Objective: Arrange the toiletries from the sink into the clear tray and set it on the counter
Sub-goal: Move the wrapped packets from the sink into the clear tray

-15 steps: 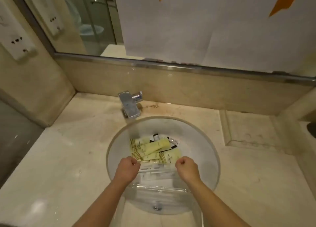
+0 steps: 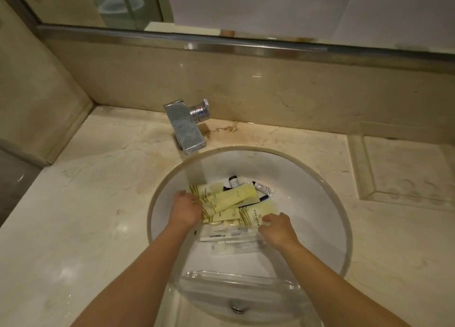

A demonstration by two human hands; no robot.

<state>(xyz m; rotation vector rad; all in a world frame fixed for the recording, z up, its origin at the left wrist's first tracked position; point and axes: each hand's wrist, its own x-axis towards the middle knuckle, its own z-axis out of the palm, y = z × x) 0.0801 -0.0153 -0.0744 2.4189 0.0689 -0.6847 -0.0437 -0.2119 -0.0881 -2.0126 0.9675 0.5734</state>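
a chrome tap stands at the back of the counter, its spout reaching over the far rim of the round white sink. a mirror runs along the wall above, and a square recess is cut into the counter at the right. the drain shows at the near side of the bowl, seen through the clear tray, which lies in the sink close to the person with both forearms passing over it.

the toiletries lie heaped in the far half of the bowl: pale yellow sachets and tubes with gold stripes and print, overlapping one another. behind them sit a small dark-capped bottle and a little white tube. nearer, flat white packets lie below the yellow pile.

the left hand rests on the left edge of the pile, fingers curled down onto a yellow sachet; whether it grips it i cannot tell. the right hand is at the right edge, fingers bent and loosely spread, touching a yellow sachet and the white packets, with no firm hold visible.
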